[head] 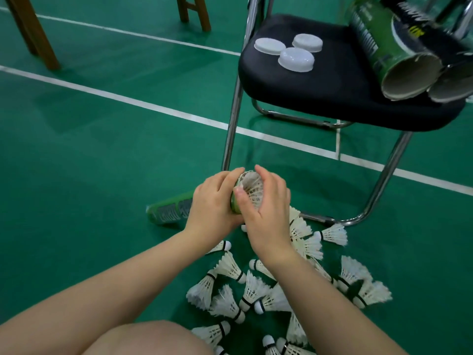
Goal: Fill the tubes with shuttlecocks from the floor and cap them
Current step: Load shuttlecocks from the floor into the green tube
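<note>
While the green tube [174,210], open mouth tilted up rightward, is gripped by the left hand [212,203], a white shuttlecock [252,190] is pinched there by curled fingers [267,178] of the right hand [268,216].

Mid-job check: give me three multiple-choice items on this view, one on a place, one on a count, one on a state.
1. Where do the white caps lie?
A) in a bag
B) on the chair seat
C) pushed onto tube ends

2. How many white caps show?
A) two
B) three
C) five

3. The tube in the left hand is:
A) capped
B) open, a shuttlecock at its mouth
C) crushed flat

Answers:
1 B, all rest on the black seat.
2 B, three lie close together.
3 B, the right hand holds feathers at the uncapped mouth.
</note>
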